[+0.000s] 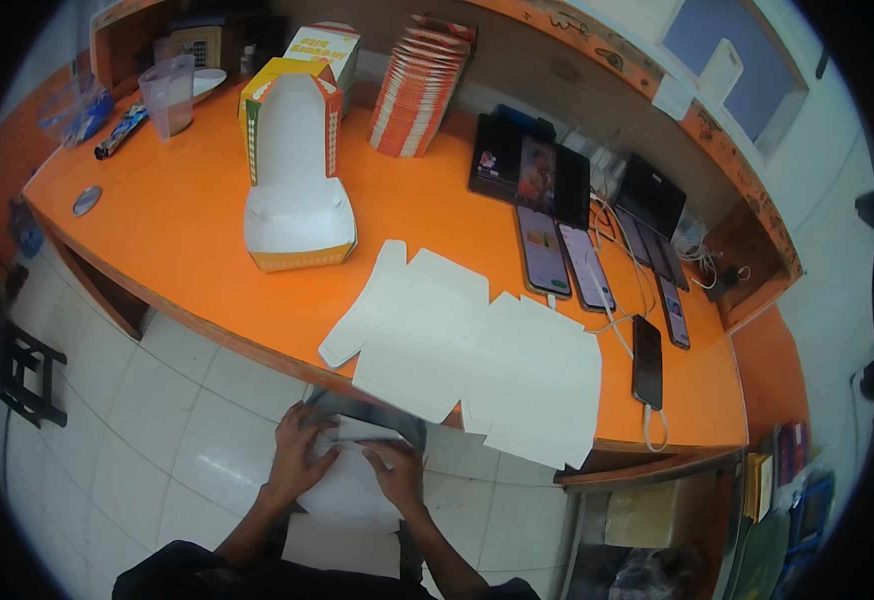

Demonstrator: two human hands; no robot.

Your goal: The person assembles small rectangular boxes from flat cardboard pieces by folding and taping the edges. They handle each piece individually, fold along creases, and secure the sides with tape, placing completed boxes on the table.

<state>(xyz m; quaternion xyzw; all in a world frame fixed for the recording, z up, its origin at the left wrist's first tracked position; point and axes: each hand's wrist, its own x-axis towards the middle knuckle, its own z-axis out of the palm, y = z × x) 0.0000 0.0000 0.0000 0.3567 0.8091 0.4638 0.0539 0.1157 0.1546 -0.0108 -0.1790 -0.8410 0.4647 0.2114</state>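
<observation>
Below the counter's front edge, both hands press on a white cardboard box blank [349, 478] held in front of my body. My left hand [300, 448] grips its left side, fingers curled over a fold. My right hand [395, 474] holds the right side, thumb on top. Flat unfolded white box blanks [477, 350] lie on the orange counter [187, 220] just above my hands, overhanging its edge. An assembled open white and orange box [295, 190] stands further back on the left.
A stack of folded orange cartons [419, 88] leans at the back. Several phones and tablets [557, 215] with cables lie on the right. A plastic cup [170, 95] stands back left. A black stool [19, 370] is on the tiled floor, left.
</observation>
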